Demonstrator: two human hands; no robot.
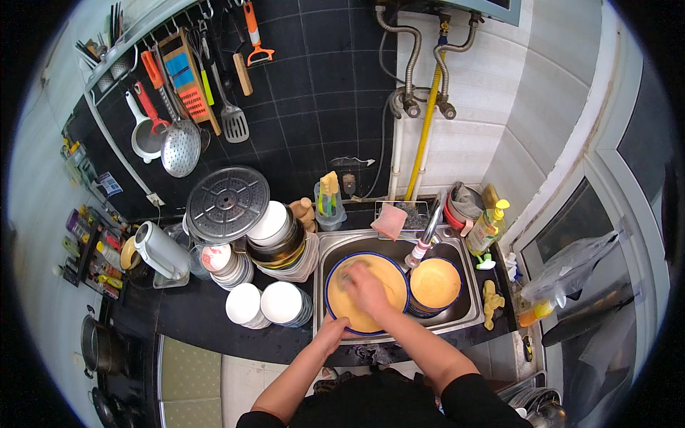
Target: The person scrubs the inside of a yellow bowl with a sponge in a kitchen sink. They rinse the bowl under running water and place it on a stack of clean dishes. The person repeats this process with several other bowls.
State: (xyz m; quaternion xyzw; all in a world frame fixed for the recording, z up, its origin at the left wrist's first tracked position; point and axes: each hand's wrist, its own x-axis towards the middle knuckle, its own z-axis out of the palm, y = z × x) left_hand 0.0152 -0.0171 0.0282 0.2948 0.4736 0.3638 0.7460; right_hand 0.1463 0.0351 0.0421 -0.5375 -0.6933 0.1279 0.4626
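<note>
A large enamel basin [393, 302], yellow inside with a blue rim, sits tilted in the left part of the sink. My left hand [333, 331] grips its near left rim, thumb over the edge. Inside the basin, my right hand [368, 291] presses on the yellow surface, blurred by motion. Its fingers are closed around a small greyish scrubber [349, 270], too blurred to tell its material. To the right stands a stack of smaller blue-rimmed bowls [435, 283], the top one yellow inside. The faucet [428, 235] reaches over the gap between basin and bowls.
Left of the steel sink [468, 316] stand white bowl stacks [281, 303], a plate stack [289, 265] and a round steamer rack [227, 203]. A pink sponge [389, 221] lies on a wire rack behind. Dish soap [486, 231] and a yellow cloth [491, 305] are at right.
</note>
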